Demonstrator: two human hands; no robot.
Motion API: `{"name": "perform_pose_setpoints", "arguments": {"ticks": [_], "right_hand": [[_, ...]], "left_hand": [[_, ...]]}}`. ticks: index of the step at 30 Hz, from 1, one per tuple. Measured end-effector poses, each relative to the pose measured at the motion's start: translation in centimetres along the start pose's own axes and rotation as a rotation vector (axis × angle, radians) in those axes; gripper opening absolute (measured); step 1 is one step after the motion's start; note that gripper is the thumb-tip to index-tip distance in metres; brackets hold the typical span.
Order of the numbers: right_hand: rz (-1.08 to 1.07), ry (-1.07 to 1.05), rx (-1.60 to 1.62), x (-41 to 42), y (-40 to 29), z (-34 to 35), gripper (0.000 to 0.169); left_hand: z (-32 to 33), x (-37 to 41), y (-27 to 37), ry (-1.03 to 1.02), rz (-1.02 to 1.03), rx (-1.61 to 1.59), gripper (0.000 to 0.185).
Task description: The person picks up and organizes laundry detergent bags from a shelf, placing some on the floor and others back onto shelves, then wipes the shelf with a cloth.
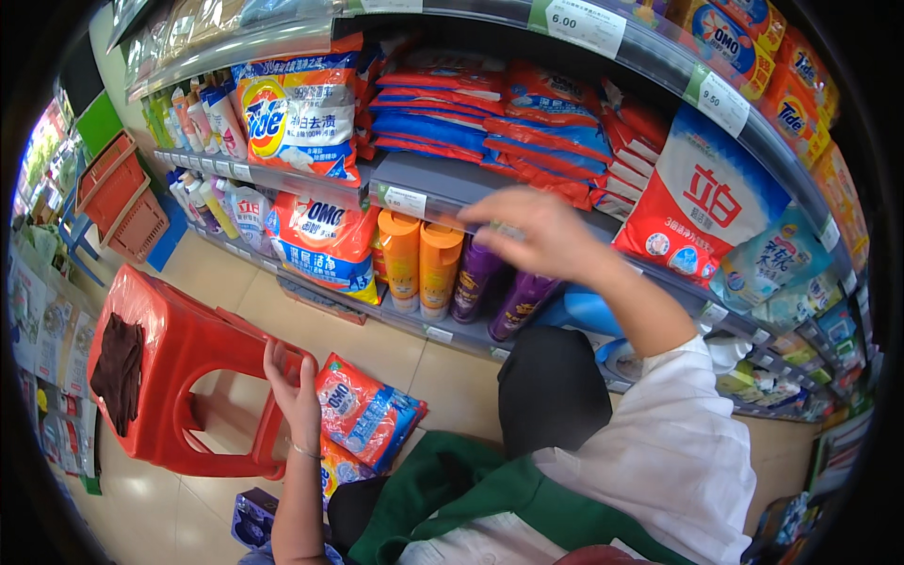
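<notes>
My right hand (533,229), slightly blurred, hovers with fingers apart in front of the shelf edge (487,212), above two purple bottles (522,304). Nothing shows in its grasp. Two orange bottles (441,272) stand left of them on the bottom shelf. Behind the hand, red and blue detergent bags (431,123) lie stacked on the middle shelf. Palm up, my left hand (293,388) is beside the corner of a red plastic stool (233,339); whether it touches cannot be told. An OMO detergent bag (371,413) lies on the floor just right of that hand, partly over an orange bag (339,470).
Upright Tide (300,120) and OMO (321,247) bags stand at the shelves' left. A large white, red and blue bag (696,205) leans at right. Dark cloth (119,374) lies on the stool. Red baskets (120,194) stand at far left, a purple box (254,515) below.
</notes>
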State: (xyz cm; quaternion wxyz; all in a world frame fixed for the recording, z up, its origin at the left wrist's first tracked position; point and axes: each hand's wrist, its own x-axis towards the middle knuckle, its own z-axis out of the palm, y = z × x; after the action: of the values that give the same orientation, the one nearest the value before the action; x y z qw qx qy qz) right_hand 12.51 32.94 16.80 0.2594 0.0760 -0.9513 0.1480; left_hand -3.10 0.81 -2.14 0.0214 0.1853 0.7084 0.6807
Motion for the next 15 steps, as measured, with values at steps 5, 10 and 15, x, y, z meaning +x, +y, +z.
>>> {"name": "perform_pose_setpoints", "arguments": {"ticks": [5,10,15], "right_hand": [[0.191,0.315,-0.906,0.6,4.2,-8.1,0.037],[0.760,-0.047,-1.162,1.1,8.7,-12.1,0.029],[0.575,0.155,-1.192,0.1,9.5,-12.4,0.013]], "left_hand": [[7.4,2.1,6.8,-0.192,0.161,-0.160,0.062],[12.1,-0.7,8.9,-0.372,0.159,-0.232,0.058],[11.8,-1.6,6.8,-0.477,0.069,-0.166,0.040]]}}
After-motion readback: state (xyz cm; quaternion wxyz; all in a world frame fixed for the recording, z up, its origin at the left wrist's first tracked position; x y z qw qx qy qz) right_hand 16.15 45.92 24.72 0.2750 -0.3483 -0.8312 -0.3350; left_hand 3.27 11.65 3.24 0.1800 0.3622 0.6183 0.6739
